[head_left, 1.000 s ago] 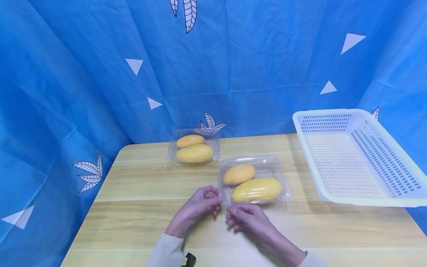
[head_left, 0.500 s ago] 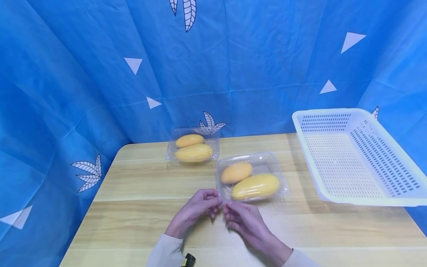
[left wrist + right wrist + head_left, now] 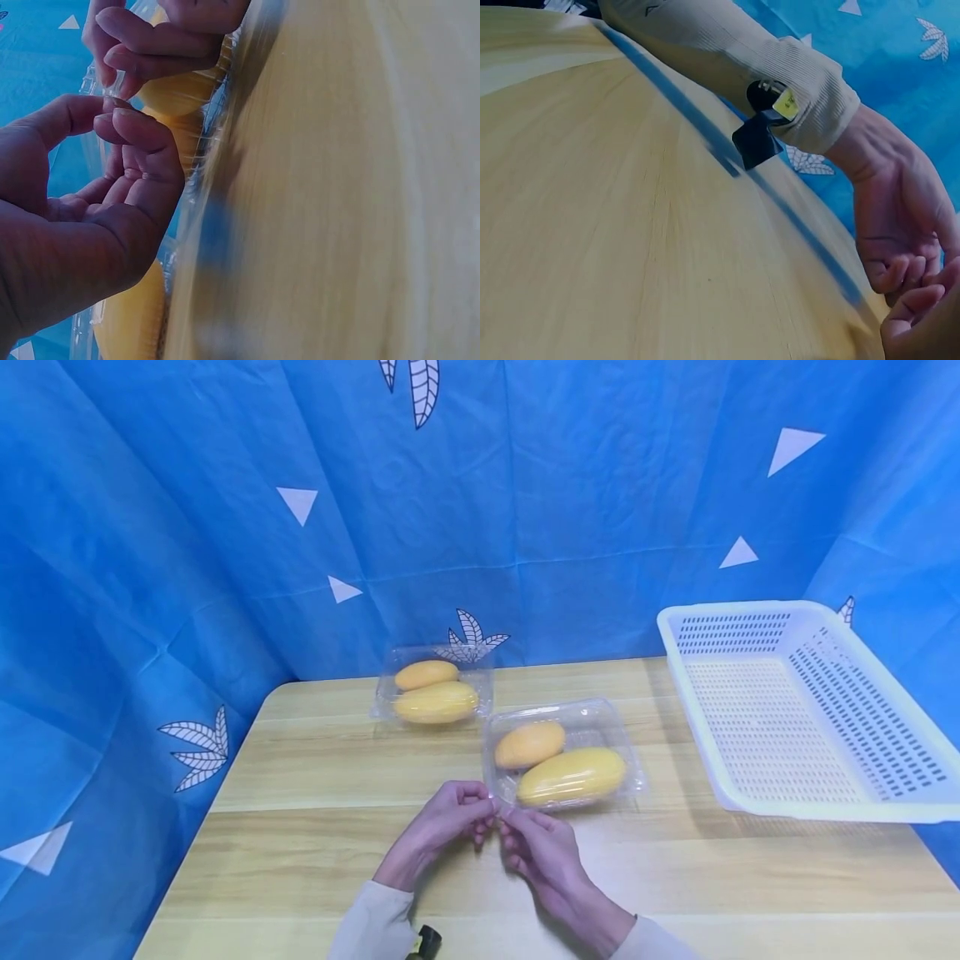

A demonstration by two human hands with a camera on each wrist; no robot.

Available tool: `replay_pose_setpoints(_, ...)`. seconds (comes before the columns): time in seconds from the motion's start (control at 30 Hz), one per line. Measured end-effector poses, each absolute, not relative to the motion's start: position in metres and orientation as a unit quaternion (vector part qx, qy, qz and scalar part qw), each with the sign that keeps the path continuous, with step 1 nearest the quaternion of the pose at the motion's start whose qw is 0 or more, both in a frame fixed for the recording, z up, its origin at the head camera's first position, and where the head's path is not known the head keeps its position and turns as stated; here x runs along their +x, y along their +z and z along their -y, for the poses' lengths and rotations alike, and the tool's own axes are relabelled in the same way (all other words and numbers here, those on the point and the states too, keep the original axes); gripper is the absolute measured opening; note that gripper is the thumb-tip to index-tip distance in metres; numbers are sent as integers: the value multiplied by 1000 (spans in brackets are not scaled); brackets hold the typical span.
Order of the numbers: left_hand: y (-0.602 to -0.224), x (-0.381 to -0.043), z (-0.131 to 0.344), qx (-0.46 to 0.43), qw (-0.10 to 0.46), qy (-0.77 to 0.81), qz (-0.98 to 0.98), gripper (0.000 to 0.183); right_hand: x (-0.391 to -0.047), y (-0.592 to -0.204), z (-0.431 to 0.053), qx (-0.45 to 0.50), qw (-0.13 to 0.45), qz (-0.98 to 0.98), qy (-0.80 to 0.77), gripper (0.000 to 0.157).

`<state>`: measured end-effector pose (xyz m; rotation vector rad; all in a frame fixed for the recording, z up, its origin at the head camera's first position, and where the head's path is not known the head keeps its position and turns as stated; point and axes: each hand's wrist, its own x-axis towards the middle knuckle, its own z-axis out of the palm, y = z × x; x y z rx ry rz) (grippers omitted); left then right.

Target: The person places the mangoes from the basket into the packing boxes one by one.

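Note:
A clear plastic clamshell box (image 3: 600, 727) lies on the wooden table in the head view. Inside it are a smaller orange oval fruit (image 3: 529, 744) and a longer yellow fruit (image 3: 572, 776). At the box's near left corner my left hand (image 3: 447, 817) pinches the plastic edge between thumb and fingertip. My right hand (image 3: 545, 852) pinches the same corner from the right, its fingertips right beside the left ones. The left wrist view shows the left hand (image 3: 97, 195) with its other fingers curled, below the right hand's fingers (image 3: 154, 41). Lid and rim partly hide behind the hands.
Another clear box (image 3: 480, 681) with an orange and a yellow fruit (image 3: 437, 702) stands at the table's back edge, behind and left. A white perforated basket (image 3: 757, 718) stands on the right. Blue printed cloth (image 3: 585, 510) hangs behind the table (image 3: 315, 827).
My right hand has moved up and left to the box's corner, meeting the left hand. The box has shifted slightly away from me and turned a little. The left hand stays nearly in place.

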<state>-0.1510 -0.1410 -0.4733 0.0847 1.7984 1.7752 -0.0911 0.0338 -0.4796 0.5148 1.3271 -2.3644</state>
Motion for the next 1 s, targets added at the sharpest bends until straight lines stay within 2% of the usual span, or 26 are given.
replay_pose_setpoints(0.47, -474, -155, 145, 31, 300, 671, -677, 7, -93, -481, -32, 171, 203, -480, -836, 22)
replay_pose_setpoints(0.73, -476, -154, 146, 26, 285, 677, -678, 11, -91, -483, -45, 156, 229, -487, -828, 38)
replay_pose_setpoints(1.0, -473, -147, 147, 30, 282, 671, -685, 20, -87, -487, -71, 151, 228, -490, -828, 38)
